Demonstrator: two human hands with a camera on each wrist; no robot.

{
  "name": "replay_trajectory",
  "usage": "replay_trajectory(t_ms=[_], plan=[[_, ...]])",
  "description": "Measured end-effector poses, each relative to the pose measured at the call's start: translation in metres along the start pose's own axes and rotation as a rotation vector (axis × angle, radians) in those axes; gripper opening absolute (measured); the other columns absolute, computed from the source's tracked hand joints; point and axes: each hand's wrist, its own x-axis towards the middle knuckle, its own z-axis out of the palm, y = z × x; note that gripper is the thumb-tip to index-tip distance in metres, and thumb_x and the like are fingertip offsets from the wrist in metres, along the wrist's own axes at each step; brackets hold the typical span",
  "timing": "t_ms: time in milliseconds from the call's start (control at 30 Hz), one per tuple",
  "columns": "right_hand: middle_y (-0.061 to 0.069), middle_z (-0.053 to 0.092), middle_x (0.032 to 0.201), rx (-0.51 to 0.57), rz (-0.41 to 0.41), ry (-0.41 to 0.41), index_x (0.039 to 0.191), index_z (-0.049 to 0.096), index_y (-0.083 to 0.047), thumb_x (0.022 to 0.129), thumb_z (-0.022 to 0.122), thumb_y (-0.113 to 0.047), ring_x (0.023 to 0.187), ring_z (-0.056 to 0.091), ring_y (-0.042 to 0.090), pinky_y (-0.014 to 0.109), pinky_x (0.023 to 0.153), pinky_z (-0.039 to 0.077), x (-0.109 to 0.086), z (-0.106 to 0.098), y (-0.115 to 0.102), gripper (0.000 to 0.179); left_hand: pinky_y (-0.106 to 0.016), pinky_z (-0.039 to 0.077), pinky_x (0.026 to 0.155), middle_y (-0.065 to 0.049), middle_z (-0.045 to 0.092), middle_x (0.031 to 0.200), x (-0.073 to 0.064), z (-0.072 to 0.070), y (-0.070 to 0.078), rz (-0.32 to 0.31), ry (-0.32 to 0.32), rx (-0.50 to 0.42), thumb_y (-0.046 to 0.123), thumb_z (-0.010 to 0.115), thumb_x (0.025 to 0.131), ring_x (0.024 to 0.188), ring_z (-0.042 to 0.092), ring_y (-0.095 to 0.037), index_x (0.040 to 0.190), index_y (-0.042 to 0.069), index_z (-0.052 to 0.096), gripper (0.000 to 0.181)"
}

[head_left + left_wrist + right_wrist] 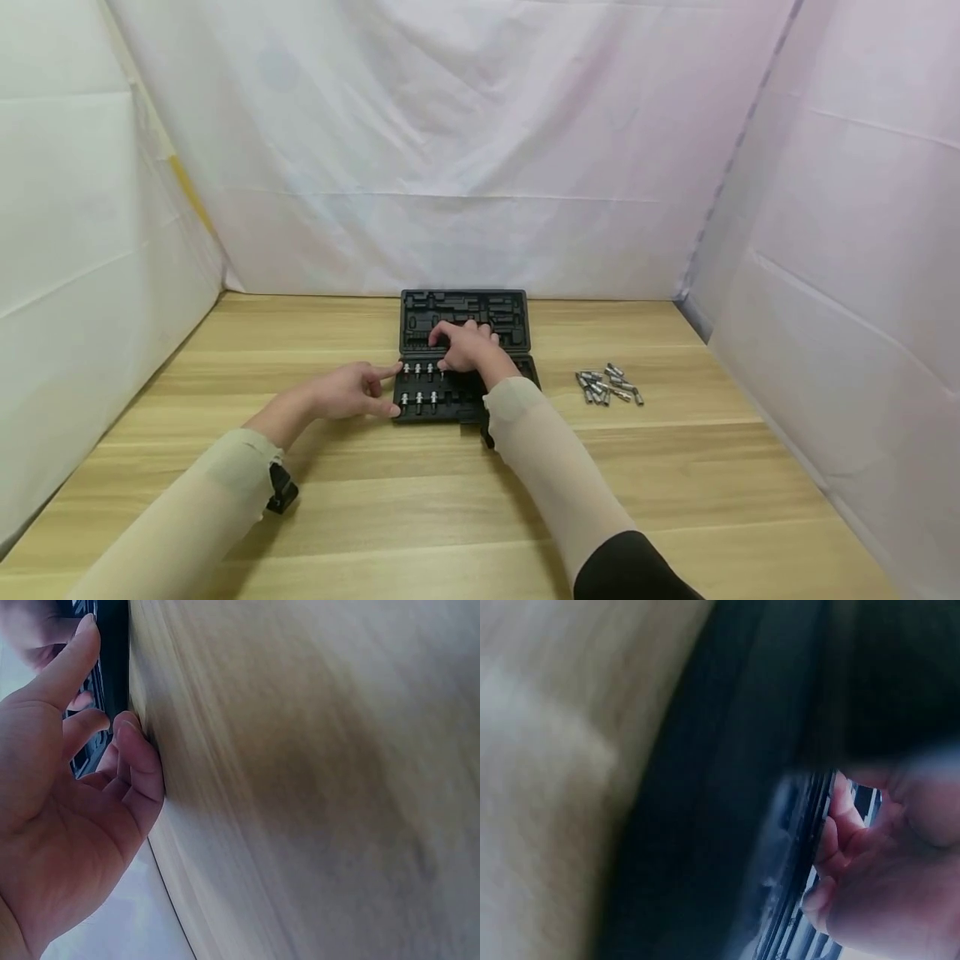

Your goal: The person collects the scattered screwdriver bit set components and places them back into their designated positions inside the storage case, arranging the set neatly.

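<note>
A black socket-set case (465, 293) lies open on the table, its lid folded back. Silver bit sockets (418, 400) stand in two rows in the left part of its base. My left hand (345, 392) is at the case's left side, index finger and thumb stretched to its edge and front corner. Over the middle of the case is my right hand (468, 346), its thumb touching the last bit socket (442, 373) of the back row. Its index finger is arched, apart from the thumb. In the right wrist view, a dark blurred shape hides much of the case.
Several loose bit sockets (607, 385) lie in a heap on the wooden table (360, 517), right of the case. White sheets (450, 150) hang at the back and along both sides. A black wrist device (282, 489) sits on the left forearm.
</note>
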Motion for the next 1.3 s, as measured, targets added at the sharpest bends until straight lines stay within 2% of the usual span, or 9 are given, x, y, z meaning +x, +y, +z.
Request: replay_trajectory(t_ms=[200, 467, 767, 867, 1067, 1300], plan=[[0.021, 0.036, 0.166, 0.004, -0.007, 0.008, 0.139, 0.06, -0.04, 0.106, 0.077, -0.028, 0.146, 0.034, 0.047, 0.06, 0.123, 0.028, 0.002, -0.001, 0.003, 0.039, -0.036, 0.05, 0.078, -0.013, 0.071, 0.115, 0.001, 0.001, 0.002, -0.006, 0.006, -0.001, 0.04, 0.085, 0.098, 0.088, 0.058, -0.02, 0.17, 0.01, 0.04, 0.09], [0.019, 0.043, 0.161, 0.011, -0.059, 0.004, 0.142, 0.063, -0.038, 0.104, 0.077, -0.032, 0.14, 0.04, 0.045, 0.061, 0.121, 0.034, -0.006, -0.001, 0.014, 0.041, -0.036, 0.055, 0.084, -0.013, 0.071, 0.118, -0.001, 0.009, 0.003, 0.028, 0.005, 0.001, 0.042, 0.086, 0.096, 0.097, 0.063, -0.02, 0.17, 0.01, 0.04, 0.093], [0.012, 0.059, 0.147, 0.092, -0.118, 0.022, 0.141, 0.07, -0.036, 0.102, 0.081, -0.031, 0.142, 0.043, 0.044, 0.066, 0.126, 0.03, -0.009, -0.001, 0.025, 0.041, -0.037, 0.052, 0.079, -0.009, 0.07, 0.11, 0.001, 0.014, 0.003, 0.046, 0.008, 0.001, 0.042, 0.084, 0.098, 0.087, 0.059, -0.019, 0.17, 0.009, 0.039, 0.091], [0.013, 0.062, 0.147, 0.129, -0.161, 0.024, 0.142, 0.071, -0.034, 0.103, 0.08, -0.03, 0.145, 0.044, 0.042, 0.065, 0.125, 0.034, -0.01, -0.002, 0.031, 0.04, -0.036, 0.052, 0.078, -0.008, 0.07, 0.108, 0.001, 0.014, 0.004, 0.049, 0.01, -0.001, 0.042, 0.084, 0.098, 0.086, 0.059, -0.019, 0.17, 0.009, 0.039, 0.091], [0.014, 0.064, 0.148, 0.214, -0.283, 0.052, 0.143, 0.071, -0.024, 0.107, 0.075, -0.025, 0.139, 0.06, 0.034, 0.056, 0.114, 0.052, -0.015, -0.006, 0.047, 0.036, -0.037, 0.052, 0.077, -0.008, 0.07, 0.108, 0.001, 0.015, 0.005, 0.04, 0.017, -0.005, 0.041, 0.085, 0.097, 0.086, 0.058, -0.019, 0.17, 0.009, 0.039, 0.092], [0.011, 0.068, 0.143, 0.235, -0.34, 0.086, 0.142, 0.072, -0.022, 0.109, 0.071, -0.027, 0.127, 0.066, 0.029, 0.053, 0.107, 0.056, -0.036, -0.025, 0.069, 0.033, -0.034, 0.051, 0.074, -0.007, 0.068, 0.106, 0.001, 0.015, 0.008, 0.04, 0.012, -0.016, 0.041, 0.084, 0.098, 0.085, 0.056, -0.018, 0.171, 0.009, 0.037, 0.092]])
